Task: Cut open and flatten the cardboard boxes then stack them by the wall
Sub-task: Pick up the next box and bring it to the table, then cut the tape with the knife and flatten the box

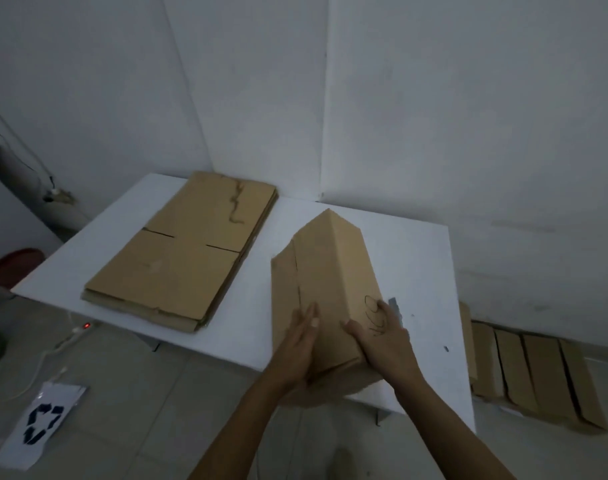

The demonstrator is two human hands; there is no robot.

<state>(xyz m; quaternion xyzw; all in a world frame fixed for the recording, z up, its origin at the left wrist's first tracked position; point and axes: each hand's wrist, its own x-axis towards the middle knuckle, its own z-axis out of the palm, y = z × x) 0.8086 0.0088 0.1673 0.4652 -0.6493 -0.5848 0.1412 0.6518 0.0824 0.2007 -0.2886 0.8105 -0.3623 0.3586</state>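
While both forearms are stretched forward from the bottom of the view and drawn close together, the cardboard box (pixel 333 271) is being pressed from either side. The left hand (pixel 301 341) is laid flat against its left face with fingers straight and together. The right hand (pixel 382 336) is spread over its right face, fingers fanned across a pen scribble. Both palms are held open on the board, with nothing pinched or wrapped. Plain brown matte card is seen, folded along one sharp crease into a ridge on top, so a tent-like prism is formed, and a dark slit between panels is shown on the left side. Its long axis is run from the near edge of the white table (pixel 417 258) straight towards the wall (pixel 469 133); the far end is pointed away and the near end is hung a little over the table's front edge. On the left half of the table a flattened stack (pixel 178 258) is laid flat beside the box without touching it, its top sheet scarred by a ragged tear. More flattened boxes (pixel 538 375) are seen on the floor at the right, by the wall. A small grey object (pixel 394 304) beside the right hand is too blurred to be named.
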